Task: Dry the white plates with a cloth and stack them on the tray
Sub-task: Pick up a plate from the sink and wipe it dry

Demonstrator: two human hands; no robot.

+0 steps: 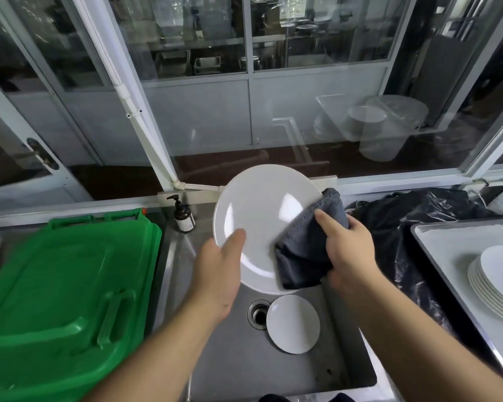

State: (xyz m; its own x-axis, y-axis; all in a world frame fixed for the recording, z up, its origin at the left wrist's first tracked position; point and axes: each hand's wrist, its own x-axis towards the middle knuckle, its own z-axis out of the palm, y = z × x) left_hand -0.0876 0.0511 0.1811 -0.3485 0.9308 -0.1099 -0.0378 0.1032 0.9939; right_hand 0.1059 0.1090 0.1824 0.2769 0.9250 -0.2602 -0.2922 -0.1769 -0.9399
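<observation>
Right now the white plate [262,224] is held tilted above the sink [346,369], face toward the person. The left hand [218,271] grips its lower-left rim; the right hand [346,248] presses a grey cloth [305,250] on its right edge. The tray [447,245] with stacked plates [494,282] lies well right, nearer the right hand. 1 more plate [293,324] waits in the sink.

Steel sink [346,358] below white-framed glass partition [249,82]; green bin lid [64,285] left, soap bottle [183,217] behind, black bag [418,216] right.
</observation>
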